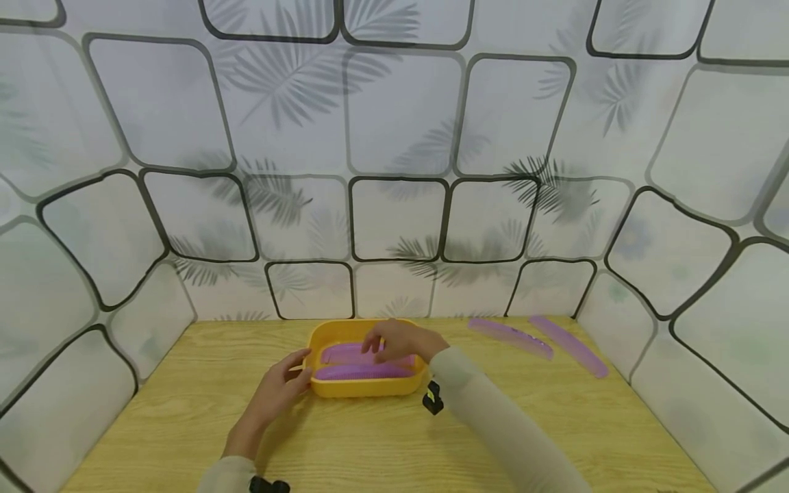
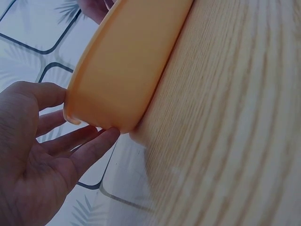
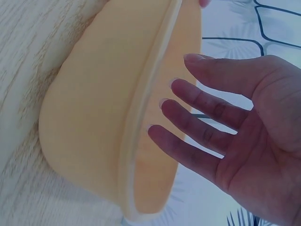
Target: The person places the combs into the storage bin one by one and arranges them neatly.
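A yellow plastic basin [image 1: 364,389] stands on the table with purple combs in it. One comb [image 1: 364,372] lies along the near side, and another purple comb [image 1: 345,353] lies behind it. My left hand [image 1: 280,388] touches the basin's left end; in the left wrist view its thumb meets the rim and its fairly straight fingers rest against the outer wall. Over the basin's right part is my right hand [image 1: 401,340], fingers loosely bent. The right wrist view shows those fingers [image 3: 188,148] apart, holding nothing, and hides the combs behind the basin's wall.
Two more purple combs, a left one [image 1: 511,337] and a right one [image 1: 568,344], lie slanted on the wooden table [image 1: 345,445] to the right of the basin. A patterned white covering [image 1: 401,219] rises behind the table and along both sides.
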`<action>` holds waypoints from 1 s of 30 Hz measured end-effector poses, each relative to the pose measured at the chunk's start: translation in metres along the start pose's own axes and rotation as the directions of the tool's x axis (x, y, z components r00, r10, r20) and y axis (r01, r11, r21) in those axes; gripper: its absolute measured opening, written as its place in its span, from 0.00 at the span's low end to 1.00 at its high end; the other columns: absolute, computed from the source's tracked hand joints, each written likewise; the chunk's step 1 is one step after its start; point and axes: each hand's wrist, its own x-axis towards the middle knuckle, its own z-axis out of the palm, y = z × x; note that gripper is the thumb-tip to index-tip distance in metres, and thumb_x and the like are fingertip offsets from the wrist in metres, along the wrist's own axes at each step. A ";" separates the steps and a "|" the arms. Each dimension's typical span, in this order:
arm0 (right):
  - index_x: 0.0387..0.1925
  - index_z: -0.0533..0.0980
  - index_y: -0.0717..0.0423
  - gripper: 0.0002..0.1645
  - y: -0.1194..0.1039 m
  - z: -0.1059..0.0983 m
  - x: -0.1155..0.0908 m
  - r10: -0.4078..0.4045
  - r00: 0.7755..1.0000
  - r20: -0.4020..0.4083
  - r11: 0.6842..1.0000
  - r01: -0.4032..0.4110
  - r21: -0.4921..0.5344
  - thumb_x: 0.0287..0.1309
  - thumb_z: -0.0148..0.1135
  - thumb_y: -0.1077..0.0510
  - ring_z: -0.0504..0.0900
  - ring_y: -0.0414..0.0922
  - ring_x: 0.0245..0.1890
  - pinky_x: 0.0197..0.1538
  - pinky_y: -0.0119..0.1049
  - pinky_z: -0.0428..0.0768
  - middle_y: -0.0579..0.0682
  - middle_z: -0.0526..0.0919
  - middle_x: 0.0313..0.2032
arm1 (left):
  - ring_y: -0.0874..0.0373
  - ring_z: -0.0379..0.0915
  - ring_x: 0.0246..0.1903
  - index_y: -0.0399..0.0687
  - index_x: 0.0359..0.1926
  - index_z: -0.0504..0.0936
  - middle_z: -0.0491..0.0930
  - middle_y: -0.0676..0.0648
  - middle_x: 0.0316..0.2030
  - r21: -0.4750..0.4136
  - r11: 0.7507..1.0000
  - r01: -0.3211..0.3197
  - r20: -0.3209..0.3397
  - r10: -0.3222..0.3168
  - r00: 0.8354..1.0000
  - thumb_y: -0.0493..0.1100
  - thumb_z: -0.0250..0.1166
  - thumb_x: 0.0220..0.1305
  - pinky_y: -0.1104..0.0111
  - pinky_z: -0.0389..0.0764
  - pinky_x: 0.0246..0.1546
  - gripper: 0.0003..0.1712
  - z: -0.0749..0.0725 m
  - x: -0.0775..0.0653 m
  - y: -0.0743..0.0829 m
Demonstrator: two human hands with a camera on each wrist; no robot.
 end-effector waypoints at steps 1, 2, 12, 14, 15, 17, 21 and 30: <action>0.55 0.84 0.57 0.17 0.001 0.000 0.000 -0.011 1.000 -0.004 1.000 0.011 0.000 0.66 0.67 0.63 0.83 0.46 0.49 0.51 0.34 0.83 0.55 0.87 0.51 | 0.35 0.78 0.60 0.30 0.74 0.65 0.71 0.25 0.66 -0.003 1.000 0.000 0.000 0.000 1.000 0.37 0.57 0.78 0.62 0.88 0.52 0.29 0.000 0.000 0.000; 0.55 0.84 0.57 0.17 0.002 -0.001 -0.001 -0.023 1.000 -0.008 1.000 0.023 -0.002 0.66 0.67 0.63 0.83 0.47 0.49 0.50 0.34 0.83 0.55 0.87 0.50 | 0.35 0.78 0.61 0.30 0.74 0.65 0.71 0.25 0.66 -0.005 1.000 -0.001 0.000 0.001 1.000 0.37 0.57 0.78 0.62 0.88 0.52 0.29 0.000 0.000 0.000; 0.54 0.84 0.58 0.18 0.014 -0.009 -0.010 -0.076 0.996 -0.056 0.997 0.074 -0.021 0.63 0.68 0.64 0.86 0.49 0.45 0.51 0.34 0.84 0.55 0.88 0.46 | 0.35 0.77 0.61 0.31 0.74 0.66 0.71 0.26 0.66 -0.007 1.000 0.019 -0.007 -0.019 1.000 0.38 0.58 0.77 0.61 0.88 0.52 0.29 0.001 -0.001 0.002; 0.55 0.84 0.58 0.18 0.016 -0.012 -0.013 -0.071 0.996 -0.061 0.997 0.069 -0.027 0.63 0.68 0.63 0.87 0.49 0.44 0.51 0.35 0.85 0.55 0.88 0.45 | 0.35 0.78 0.61 0.32 0.74 0.66 0.71 0.26 0.66 0.000 1.000 0.022 -0.007 -0.022 1.000 0.39 0.58 0.77 0.61 0.88 0.52 0.29 0.001 -0.002 0.003; 0.55 0.84 0.57 0.18 0.017 -0.013 -0.015 -0.065 0.996 -0.061 0.998 0.064 -0.022 0.63 0.68 0.63 0.87 0.49 0.44 0.51 0.35 0.85 0.55 0.88 0.45 | 0.35 0.77 0.61 0.32 0.74 0.66 0.71 0.26 0.66 0.003 1.000 0.023 -0.007 -0.023 1.000 0.39 0.58 0.77 0.62 0.88 0.52 0.29 0.001 -0.002 0.004; 0.56 0.83 0.57 0.18 0.019 -0.016 -0.018 -0.053 0.997 -0.062 0.999 0.052 -0.016 0.64 0.68 0.62 0.87 0.49 0.44 0.51 0.37 0.86 0.55 0.88 0.45 | 0.36 0.77 0.61 0.33 0.74 0.66 0.71 0.26 0.67 0.007 1.000 0.028 -0.008 -0.028 1.000 0.39 0.58 0.77 0.62 0.88 0.52 0.29 0.000 -0.001 0.004; 0.57 0.83 0.56 0.19 0.024 -0.020 -0.026 -0.017 0.997 -0.069 1.000 0.017 0.005 0.66 0.68 0.62 0.87 0.49 0.45 0.52 0.38 0.86 0.54 0.88 0.47 | 0.35 0.77 0.61 0.33 0.74 0.66 0.71 0.26 0.67 0.019 1.000 0.025 -0.006 -0.025 1.000 0.40 0.58 0.78 0.62 0.88 0.52 0.29 0.000 -0.001 0.003; 0.58 0.82 0.58 0.19 0.034 -0.029 -0.042 -0.023 0.995 -0.094 1.000 0.024 0.009 0.66 0.67 0.61 0.86 0.48 0.45 0.52 0.39 0.87 0.58 0.87 0.49 | 0.36 0.77 0.61 0.32 0.74 0.66 0.71 0.26 0.67 0.010 1.000 0.027 -0.014 -0.027 1.000 0.39 0.58 0.78 0.63 0.88 0.52 0.29 0.001 -0.001 0.002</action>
